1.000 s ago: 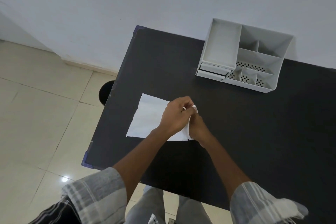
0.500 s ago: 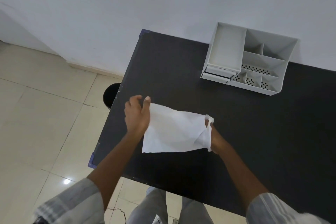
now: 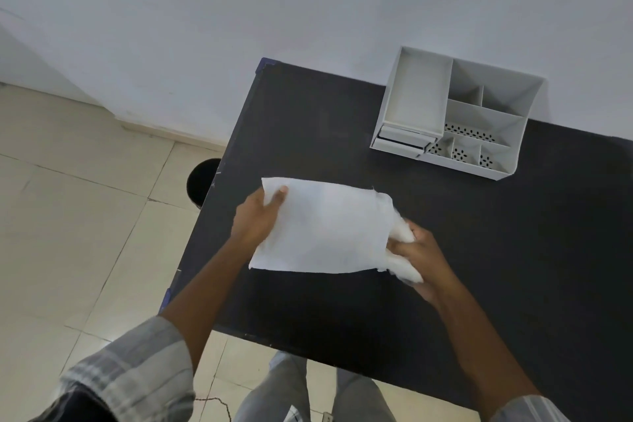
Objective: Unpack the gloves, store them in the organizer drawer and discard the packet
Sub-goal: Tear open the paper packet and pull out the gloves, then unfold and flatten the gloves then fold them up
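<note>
A flat white packet (image 3: 325,229) is held just above the black table (image 3: 513,250). My left hand (image 3: 257,219) pinches its far left corner, thumb on top. At the packet's torn right end, my right hand (image 3: 416,250) grips a bunch of white gloves (image 3: 404,235) that sticks out of the opening. The grey organizer (image 3: 455,113) stands at the back of the table by the wall. Its small drawer (image 3: 402,140) at the front left corner looks slightly pulled out.
A black round bin (image 3: 200,181) stands on the tiled floor just left of the table's left edge. The white wall runs behind the table. My legs show below the table's near edge.
Both hands were together on the packet's right end, then the left hand slid to the left corner. The packet has lifted off the table, and white gloves now bulge out at the right hand.
</note>
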